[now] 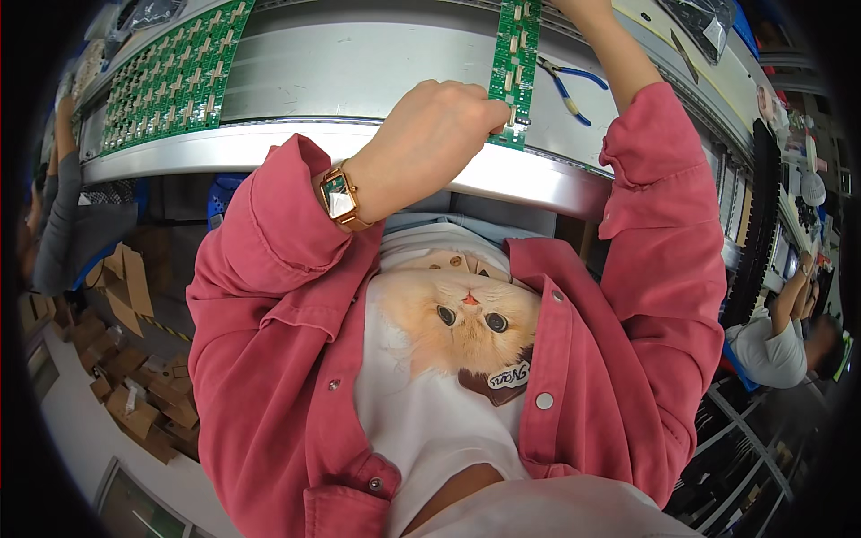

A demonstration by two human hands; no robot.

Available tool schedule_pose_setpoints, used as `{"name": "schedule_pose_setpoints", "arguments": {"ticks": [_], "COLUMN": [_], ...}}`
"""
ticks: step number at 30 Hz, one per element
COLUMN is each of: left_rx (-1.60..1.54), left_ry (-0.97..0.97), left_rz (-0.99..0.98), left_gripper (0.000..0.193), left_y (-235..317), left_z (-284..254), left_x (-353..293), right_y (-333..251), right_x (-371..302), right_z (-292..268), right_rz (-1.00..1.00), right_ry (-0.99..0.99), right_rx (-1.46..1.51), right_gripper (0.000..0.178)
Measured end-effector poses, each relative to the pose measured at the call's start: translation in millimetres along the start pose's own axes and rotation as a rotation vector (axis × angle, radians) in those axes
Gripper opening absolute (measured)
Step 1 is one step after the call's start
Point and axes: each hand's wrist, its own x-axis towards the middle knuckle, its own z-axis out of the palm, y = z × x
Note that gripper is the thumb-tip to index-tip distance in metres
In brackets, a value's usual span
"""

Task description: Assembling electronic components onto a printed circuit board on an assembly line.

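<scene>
A narrow green circuit board [514, 67] with several pale connectors lies lengthwise across the metal track in front of me. My left hand [439, 121], with a gold watch on its wrist, is closed, its thumb and forefinger at the left edge of the board's near end. The other fingers curl under and are partly hidden. Close to that pinch sits a small dark component [523, 122] on the board. My right hand [583, 5] reaches to the board's far end, where the top of the picture cuts off its fingers. Blue-handled pliers [574, 87] lie just right of the board.
To the left, a large panel of green circuit boards [175, 81] rests on the track, whose metal front rail [305, 134] runs nearest my body. Tweezers [686, 56] lie at the far right. Cardboard boxes [143, 394] are piled low at left. A person [776, 345] sits at right.
</scene>
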Motion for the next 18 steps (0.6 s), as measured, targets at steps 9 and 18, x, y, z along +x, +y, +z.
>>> {"name": "schedule_pose_setpoints", "arguments": {"ticks": [9,18], "left_rx": [0.128,0.296], "left_ry": [-0.023,0.03], "left_rz": [0.023,0.081], "left_gripper": [0.008,0.012], "left_y": [12,-50], "left_z": [-11,-63], "left_x": [-2,82], "right_y": [0,-4], "right_x": [-1,-24], "right_z": [-13,-48], "right_rz": [0.062,0.092], "right_ry": [-0.06,-0.31], "right_rx": [0.003,1.543], "right_gripper": [0.009,0.016]}}
